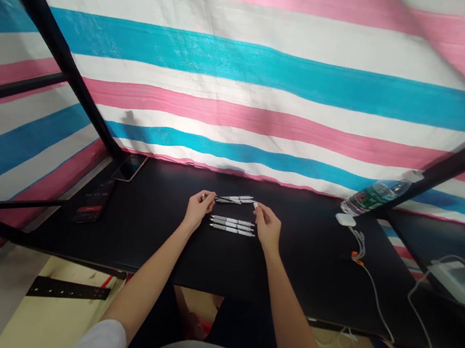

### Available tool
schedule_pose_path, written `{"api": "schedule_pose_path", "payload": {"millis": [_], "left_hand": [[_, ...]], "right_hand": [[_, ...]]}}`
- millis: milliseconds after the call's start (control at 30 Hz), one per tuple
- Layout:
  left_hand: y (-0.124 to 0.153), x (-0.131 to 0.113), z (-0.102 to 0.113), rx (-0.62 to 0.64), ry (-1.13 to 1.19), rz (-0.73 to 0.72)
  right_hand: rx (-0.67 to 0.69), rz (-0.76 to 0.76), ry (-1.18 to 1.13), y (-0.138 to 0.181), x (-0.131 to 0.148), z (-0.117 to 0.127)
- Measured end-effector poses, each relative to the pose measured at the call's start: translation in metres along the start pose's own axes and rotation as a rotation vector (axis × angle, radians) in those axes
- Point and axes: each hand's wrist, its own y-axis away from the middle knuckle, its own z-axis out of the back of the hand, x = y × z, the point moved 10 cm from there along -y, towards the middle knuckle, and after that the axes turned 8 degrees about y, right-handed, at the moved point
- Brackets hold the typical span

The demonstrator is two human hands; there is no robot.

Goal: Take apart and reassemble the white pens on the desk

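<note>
Several white-and-grey pens lie on the black table in front of me. The nearer pens (231, 229) are set in a neat row, side by side. Just beyond them, a looser group of pens (234, 199) lies at slight angles. My left hand (198, 210) is closed by the left ends of the farther pens; a small dark bit shows at its fingers, too small to name. At the right ends, my right hand (267, 225) pinches a small white piece (255, 205). Its fingers are close to the nearer row too.
A phone (93, 202) showing a timer and another phone (131, 168) lie at the left. At the right, a water bottle (374, 198) leans near a white charger (345, 220) with cables. Black frame bars and striped sheeting (251, 69) enclose the black table (295, 275).
</note>
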Motion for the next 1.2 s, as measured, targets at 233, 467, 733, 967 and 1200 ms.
{"api": "schedule_pose_path", "payload": {"millis": [233, 467, 733, 967, 1200], "left_hand": [[0.000, 0.000, 0.000, 0.005, -0.010, 0.001], [0.000, 0.002, 0.001, -0.002, -0.010, 0.010], [-0.001, 0.002, 0.001, 0.005, -0.023, 0.001], [0.001, 0.001, -0.001, 0.003, -0.008, 0.014], [0.001, 0.002, -0.001, 0.001, -0.008, 0.011]], "right_hand": [[0.070, -0.135, -0.246, -0.005, -0.019, -0.011], [0.064, -0.250, -0.401, -0.006, -0.027, -0.010], [-0.004, -0.269, -0.321, -0.004, -0.026, -0.002], [-0.011, -0.266, -0.275, -0.003, -0.027, 0.000], [0.005, -0.061, -0.244, -0.006, -0.011, 0.001]]}}
